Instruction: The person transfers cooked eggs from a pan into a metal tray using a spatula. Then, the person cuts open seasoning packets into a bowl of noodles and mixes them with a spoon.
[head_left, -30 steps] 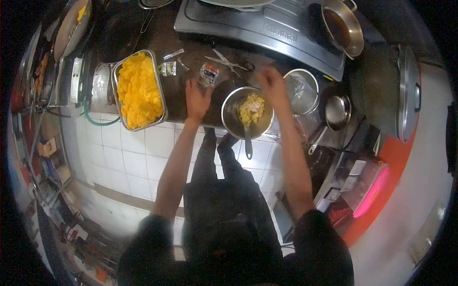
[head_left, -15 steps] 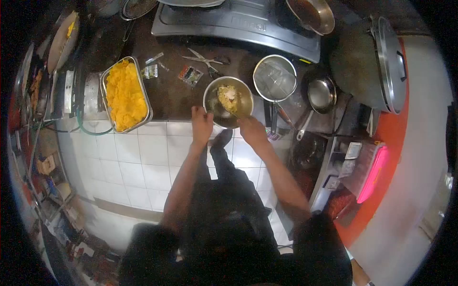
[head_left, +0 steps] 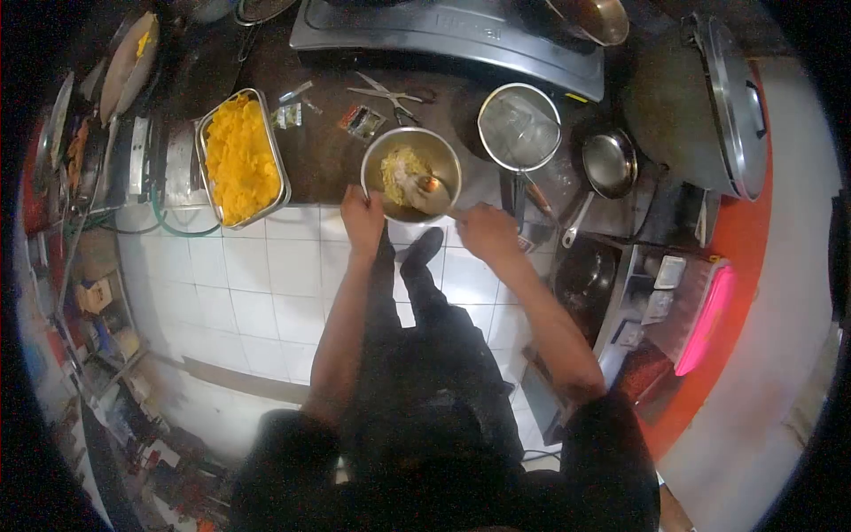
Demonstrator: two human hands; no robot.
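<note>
A round steel bowl [head_left: 450, 158] stands at the counter's front edge, with a pale yellow mash [head_left: 401, 176] and some whitish powder inside. My left hand [head_left: 363, 222] pinches the bowl's rim on its left side. Closed round the handle of a spoon [head_left: 432, 197], my right hand [head_left: 487, 232] is just off the bowl's lower right. The spoon's head lies in the bowl against the mash, and a small reddish patch shows there.
Left is a steel tray [head_left: 282, 191] of orange-yellow food. Scissors [head_left: 387, 95] and packets [head_left: 362, 121] lie behind the bowl. A strainer-like pot [head_left: 519, 127], small pan [head_left: 610, 164] and large lidded pot [head_left: 678, 115] stand right. A stove [head_left: 452, 40] is at the back.
My right hand has moved right, away from the bowl's rim, and the spoon's head now shows at the mash's right side. The mash has shifted left and is more mixed with the powder.
</note>
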